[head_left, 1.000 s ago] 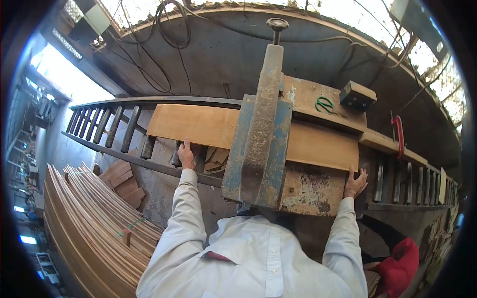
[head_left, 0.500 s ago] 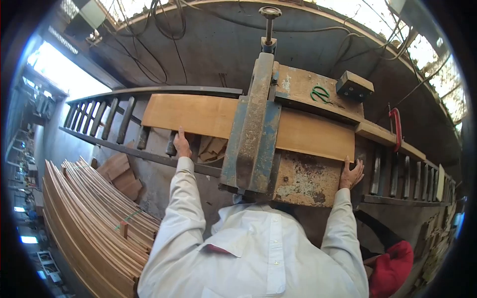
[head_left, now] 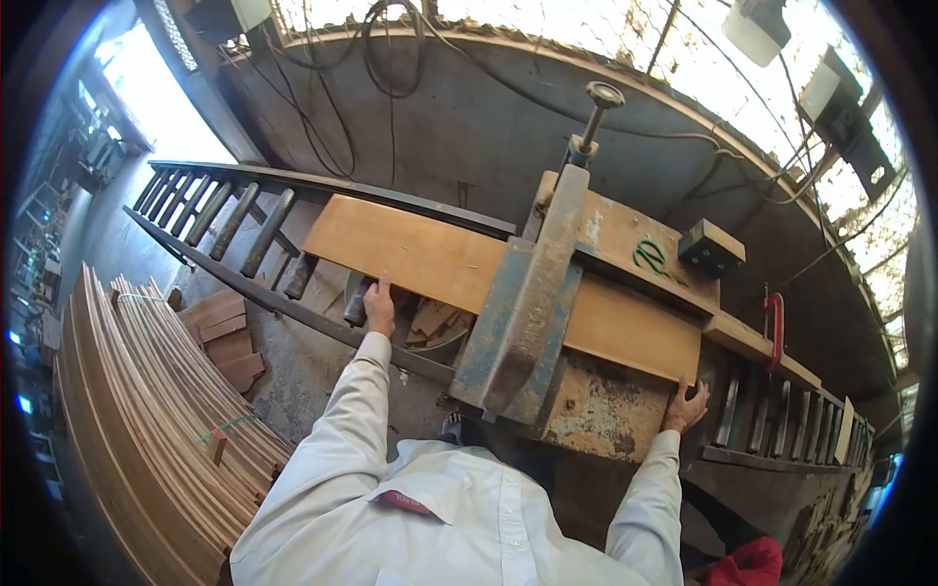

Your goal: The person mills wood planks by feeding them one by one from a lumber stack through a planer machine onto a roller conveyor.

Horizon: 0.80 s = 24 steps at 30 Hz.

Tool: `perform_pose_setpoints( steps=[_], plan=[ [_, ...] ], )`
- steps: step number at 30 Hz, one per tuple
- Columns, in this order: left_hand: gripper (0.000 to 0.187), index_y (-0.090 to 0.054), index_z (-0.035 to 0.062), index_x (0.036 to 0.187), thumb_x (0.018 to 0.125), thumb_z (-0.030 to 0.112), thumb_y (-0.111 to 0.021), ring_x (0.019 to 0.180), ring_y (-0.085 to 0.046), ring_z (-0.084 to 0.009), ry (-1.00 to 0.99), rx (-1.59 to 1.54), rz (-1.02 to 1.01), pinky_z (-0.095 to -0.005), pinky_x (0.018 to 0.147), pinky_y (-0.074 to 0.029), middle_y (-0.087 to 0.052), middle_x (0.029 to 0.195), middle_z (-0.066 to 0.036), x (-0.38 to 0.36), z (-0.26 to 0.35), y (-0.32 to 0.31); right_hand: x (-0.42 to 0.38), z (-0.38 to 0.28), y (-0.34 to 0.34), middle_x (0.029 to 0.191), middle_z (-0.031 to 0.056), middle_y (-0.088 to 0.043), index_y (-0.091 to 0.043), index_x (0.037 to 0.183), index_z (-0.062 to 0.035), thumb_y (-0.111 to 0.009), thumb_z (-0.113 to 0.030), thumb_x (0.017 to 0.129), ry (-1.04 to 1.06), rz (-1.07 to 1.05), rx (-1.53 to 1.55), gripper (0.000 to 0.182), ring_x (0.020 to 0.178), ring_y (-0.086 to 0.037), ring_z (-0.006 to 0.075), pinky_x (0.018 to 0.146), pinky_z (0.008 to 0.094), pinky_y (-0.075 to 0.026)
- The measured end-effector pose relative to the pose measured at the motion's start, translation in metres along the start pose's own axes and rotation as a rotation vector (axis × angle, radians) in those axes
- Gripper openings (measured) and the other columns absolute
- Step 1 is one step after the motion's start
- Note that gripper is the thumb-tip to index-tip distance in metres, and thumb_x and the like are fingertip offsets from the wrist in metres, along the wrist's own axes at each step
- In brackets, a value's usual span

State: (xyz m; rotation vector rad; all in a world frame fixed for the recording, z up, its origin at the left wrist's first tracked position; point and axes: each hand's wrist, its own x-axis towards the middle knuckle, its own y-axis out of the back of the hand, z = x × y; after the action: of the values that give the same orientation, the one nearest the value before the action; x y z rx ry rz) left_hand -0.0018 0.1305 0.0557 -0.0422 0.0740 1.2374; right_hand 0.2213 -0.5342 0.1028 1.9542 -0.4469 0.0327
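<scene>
Head view: long flat board (head_left: 415, 252), smooth, honey-brown; left hand (head_left: 379, 308), right hand (head_left: 687, 406) apart along near edge, grip unclear.

Bright band (head_left: 586, 29) above dim wall (head_left: 489, 142) | left opening (head_left: 161, 88) glaring | fisheye-curved edges, black corners

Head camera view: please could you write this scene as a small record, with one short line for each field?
Left hand: at the near edge of the wooden board, left of the housing; left hand
Right hand: at the board's near right corner; right hand
Board: shows on both sides of the blue housing, middle hidden
Clamp: red clamp, on the wooden rail
Behind board: green loop, beside a block
Floor, left: stacked wood strips
Grip firmness: cannot tell
</scene>
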Motion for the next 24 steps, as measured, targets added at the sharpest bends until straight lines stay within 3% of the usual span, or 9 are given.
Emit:
perform_pose_setpoints(
  steps=[6, 8, 10, 15, 16, 18, 19, 20, 24],
  plan=[
    [0.051, -0.059, -0.0036, 0.074, 0.095, 0.043, -0.061, 0.065, -0.043, -0.0161, 0.032, 0.082, 0.05, -0.036, 0.061, -0.04, -0.054, 0.067, -0.01, -0.005, 0.013, -0.001, -0.021, 0.014, -0.019, 0.136, 0.0187, -0.051, -0.047, 0.131, 0.0091, -0.055, -0.045, 0.098, -0.007, 0.046, 0.822, 0.064, 0.127, -0.047, 0.0265, 0.107, 0.0341, -0.035],
    [0.051, -0.059, -0.004, 0.073, 0.094, 0.043, -0.061, 0.064, -0.044, -0.0166, 0.009, 0.121, 0.083, -0.0367, 0.061, -0.04, -0.054, 0.066, -0.012, -0.008, 0.014, -0.005, -0.051, -0.003, -0.026, 0.114, 0.0119, -0.058, -0.047, 0.131, 0.0069, -0.054, -0.036, 0.1, -0.081, 0.061, 0.968, 0.053, 0.114, -0.054, 0.0254, 0.101, 0.0361, -0.042],
    [0.052, -0.06, -0.0055, 0.075, 0.093, 0.043, -0.061, 0.063, -0.047, -0.0197, -0.001, 0.209, 0.108, -0.0393, 0.061, -0.041, -0.056, 0.066, -0.016, -0.002, 0.008, -0.004, -0.082, -0.05, -0.016, 0.108, 0.0119, -0.056, -0.046, 0.135, -0.0003, -0.051, -0.031, 0.101, -0.506, -0.192, 1.264, 0.046, 0.111, -0.055, 0.0272, 0.102, 0.0398, -0.044],
    [0.058, -0.061, -0.0083, 0.08, 0.092, 0.048, -0.06, 0.064, -0.052, -0.0296, -0.09, 0.282, 0.13, -0.0435, 0.064, -0.043, -0.06, 0.07, -0.024, 0.003, 0.003, -0.002, -0.079, -0.059, -0.07, 0.117, 0.0144, -0.054, -0.045, 0.137, -0.0081, -0.047, -0.029, 0.102, -0.002, -1.025, 1.779, 0.041, 0.114, -0.053, 0.03, 0.109, 0.0482, -0.039],
    [0.06, -0.063, -0.0082, 0.081, 0.091, 0.05, -0.059, 0.066, -0.054, -0.0318, -0.102, 0.363, 0.11, -0.0438, 0.066, -0.044, -0.062, 0.074, -0.025, 0.008, 0.0, 0.001, -0.076, -0.068, -0.084, 0.121, 0.0132, -0.055, -0.046, 0.136, -0.0084, -0.05, -0.027, 0.101, -0.041, -0.93, 1.578, 0.04, 0.115, -0.053, 0.03, 0.109, 0.0495, -0.038],
    [0.063, -0.065, -0.0098, 0.087, 0.09, 0.053, -0.059, 0.072, -0.057, -0.028, -0.06, 0.345, 0.083, -0.0433, 0.07, -0.046, -0.066, 0.08, -0.024, 0.009, 0.003, 0.001, -0.067, -0.112, -0.08, 0.128, 0.0107, -0.054, -0.048, 0.133, -0.0093, -0.058, -0.024, 0.098, -0.509, -0.748, 1.471, 0.039, 0.118, -0.052, 0.0294, 0.109, 0.0514, -0.037],
    [0.065, -0.065, -0.011, 0.09, 0.091, 0.053, -0.059, 0.075, -0.057, -0.0263, -0.039, 0.242, 0.069, -0.0428, 0.071, -0.046, -0.067, 0.085, -0.023, 0.012, -0.002, 0.0, -0.066, -0.136, -0.063, 0.132, 0.0094, -0.053, -0.049, 0.132, -0.01, -0.062, -0.021, 0.096, -0.927, -0.647, 1.54, 0.04, 0.12, -0.051, 0.0287, 0.109, 0.052, -0.036],
    [0.065, -0.065, -0.0119, 0.093, 0.092, 0.053, -0.059, 0.076, -0.056, -0.0274, -0.034, 0.251, 0.057, -0.0434, 0.073, -0.046, -0.067, 0.087, -0.022, 0.01, 0.0, 0.001, -0.067, -0.128, -0.075, 0.131, 0.0085, -0.054, -0.05, 0.13, -0.0106, -0.065, -0.019, 0.094, -0.865, -0.651, 1.59, 0.04, 0.12, -0.051, 0.0276, 0.109, 0.0527, -0.036],
    [0.056, -0.061, -0.0039, 0.084, 0.093, 0.051, -0.061, 0.068, -0.054, -0.0184, 0.044, 0.196, -0.005, -0.0349, 0.049, -0.046, -0.059, 0.077, -0.009, 0.0, 0.02, 0.005, -0.075, -0.119, -0.087, 0.128, 0.0066, -0.055, -0.051, 0.129, -0.0114, -0.069, -0.019, 0.092, -0.759, -0.676, 1.731, 0.042, 0.121, -0.05, 0.0248, 0.109, 0.0532, -0.036]
  ],
)
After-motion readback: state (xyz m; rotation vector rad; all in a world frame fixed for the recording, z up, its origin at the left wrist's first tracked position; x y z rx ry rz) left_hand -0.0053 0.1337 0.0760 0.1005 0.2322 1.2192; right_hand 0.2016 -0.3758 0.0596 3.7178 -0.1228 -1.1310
